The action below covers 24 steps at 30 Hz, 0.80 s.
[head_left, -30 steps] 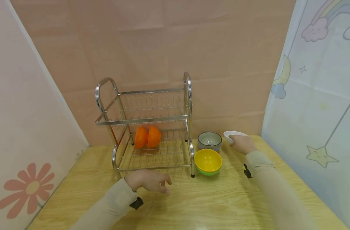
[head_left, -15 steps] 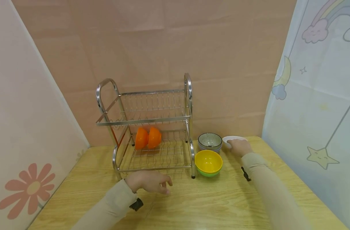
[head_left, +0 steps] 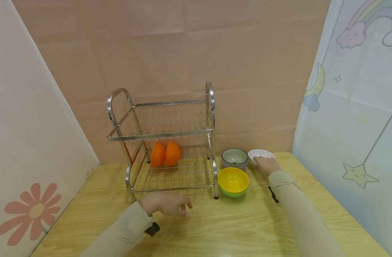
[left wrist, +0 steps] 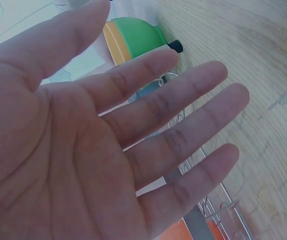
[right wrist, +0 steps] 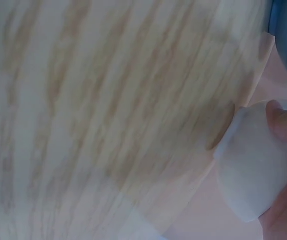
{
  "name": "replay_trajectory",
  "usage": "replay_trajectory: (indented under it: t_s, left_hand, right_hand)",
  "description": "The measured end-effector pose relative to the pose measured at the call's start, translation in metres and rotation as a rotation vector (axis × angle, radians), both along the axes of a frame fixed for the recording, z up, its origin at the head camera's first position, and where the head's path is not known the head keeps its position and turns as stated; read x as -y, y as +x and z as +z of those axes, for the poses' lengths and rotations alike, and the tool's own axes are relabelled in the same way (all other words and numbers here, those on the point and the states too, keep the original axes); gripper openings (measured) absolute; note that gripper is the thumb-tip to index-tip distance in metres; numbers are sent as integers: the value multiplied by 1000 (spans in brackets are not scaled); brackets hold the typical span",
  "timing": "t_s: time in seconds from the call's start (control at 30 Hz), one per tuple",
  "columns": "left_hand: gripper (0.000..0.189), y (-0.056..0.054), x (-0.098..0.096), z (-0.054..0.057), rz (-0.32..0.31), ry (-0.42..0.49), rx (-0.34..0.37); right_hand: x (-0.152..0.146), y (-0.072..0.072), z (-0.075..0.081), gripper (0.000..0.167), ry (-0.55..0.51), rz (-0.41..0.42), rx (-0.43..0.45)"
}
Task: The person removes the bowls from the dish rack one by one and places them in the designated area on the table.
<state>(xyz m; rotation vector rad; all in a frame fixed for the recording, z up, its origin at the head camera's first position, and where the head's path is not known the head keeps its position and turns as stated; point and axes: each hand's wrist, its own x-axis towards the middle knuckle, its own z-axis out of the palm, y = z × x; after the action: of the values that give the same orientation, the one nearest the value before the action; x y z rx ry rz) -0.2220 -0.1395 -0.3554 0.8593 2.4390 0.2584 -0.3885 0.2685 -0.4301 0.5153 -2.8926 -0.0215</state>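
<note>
At the back right of the table, my right hand (head_left: 268,166) grips a white bowl (head_left: 261,153) by its near side. The right wrist view has the thumb pressed on the outer wall of the white bowl (right wrist: 256,165), its foot close over the wood. My left hand (head_left: 166,203) is in front of the dish rack (head_left: 173,187), holding nothing. Its fingers (left wrist: 193,107) are spread and nearly straight in the left wrist view. Left of the white bowl sits a speckled grey bowl (head_left: 235,156) stacked on another. Nearer, a yellow bowl (head_left: 233,180) nests in a green one (head_left: 233,194).
Two orange bowls (head_left: 158,155) stand on edge in the rack's lower tier, toward its left. The upper tier (head_left: 170,134) holds no dishes. A pink backdrop (head_left: 257,71) rises behind the table, with patterned sheets on both sides.
The white bowl has come down and a little left with my right hand, from a tilt to nearly level, showing more of its inside. My left hand stays where it was.
</note>
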Motion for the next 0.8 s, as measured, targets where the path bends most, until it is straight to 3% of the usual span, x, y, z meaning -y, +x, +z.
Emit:
replay_trajectory:
  t_s: [0.37,0.6,0.8]
  left_hand:
    - [36,-1,3,-4,4,-23,-13]
    - [36,1,3,-2,16,-20,-9]
    - [36,3,3,-2,21,-25,-3]
  right_hand:
    - [-7,-4,-11,23,5,7,36]
    - [2,4,2,26,-38,-8,45]
    - [5,10,18,44,-87,5,-20]
